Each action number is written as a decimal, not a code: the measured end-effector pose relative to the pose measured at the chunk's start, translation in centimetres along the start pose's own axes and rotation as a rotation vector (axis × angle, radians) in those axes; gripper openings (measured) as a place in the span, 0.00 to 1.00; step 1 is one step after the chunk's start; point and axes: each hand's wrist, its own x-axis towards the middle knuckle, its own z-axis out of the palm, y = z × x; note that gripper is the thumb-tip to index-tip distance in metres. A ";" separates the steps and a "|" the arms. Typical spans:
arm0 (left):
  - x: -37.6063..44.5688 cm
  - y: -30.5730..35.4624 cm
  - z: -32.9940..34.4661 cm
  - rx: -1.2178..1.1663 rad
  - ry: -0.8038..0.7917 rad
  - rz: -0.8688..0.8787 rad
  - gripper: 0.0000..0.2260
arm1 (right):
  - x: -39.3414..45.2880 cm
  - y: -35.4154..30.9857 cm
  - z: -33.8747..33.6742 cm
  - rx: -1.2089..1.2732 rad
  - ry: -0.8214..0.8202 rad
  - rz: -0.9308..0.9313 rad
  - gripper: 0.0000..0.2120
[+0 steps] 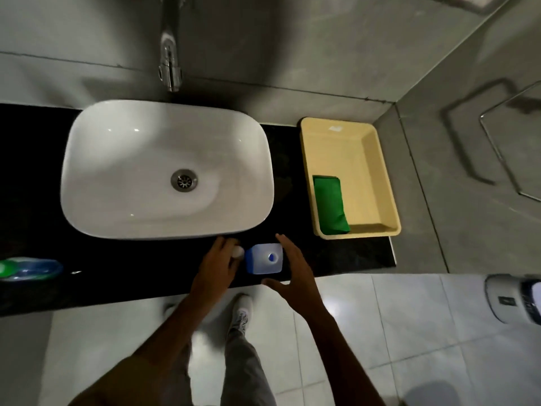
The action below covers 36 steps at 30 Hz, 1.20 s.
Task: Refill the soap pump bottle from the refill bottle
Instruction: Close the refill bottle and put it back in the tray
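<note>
Your left hand (218,260) closes its grip around a small white object (237,251); your right hand (292,262), fingers spread and empty, hovers just beside the blue-capped bottle (264,258) standing on the black worktop (336,253) before the sink (167,168).

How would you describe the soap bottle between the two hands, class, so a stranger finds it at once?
Start at the white sink on the black counter. Just in front of its near right corner stands a square translucent bottle, between the left hand and right hand. Its blue round spot on top sets it apart.
</note>
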 end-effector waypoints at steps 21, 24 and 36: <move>-2.2 10.2 0.3 0.069 -0.048 0.089 0.31 | 1.6 1.2 -0.9 0.149 -0.124 0.075 0.31; -2.5 10.3 0.4 0.095 0.103 -0.023 0.22 | 1.6 1.2 -0.9 0.181 -0.136 0.081 0.31; -1.4 12.0 -1.6 0.374 0.082 -0.033 0.17 | 1.4 1.2 -0.6 0.277 -0.151 0.111 0.39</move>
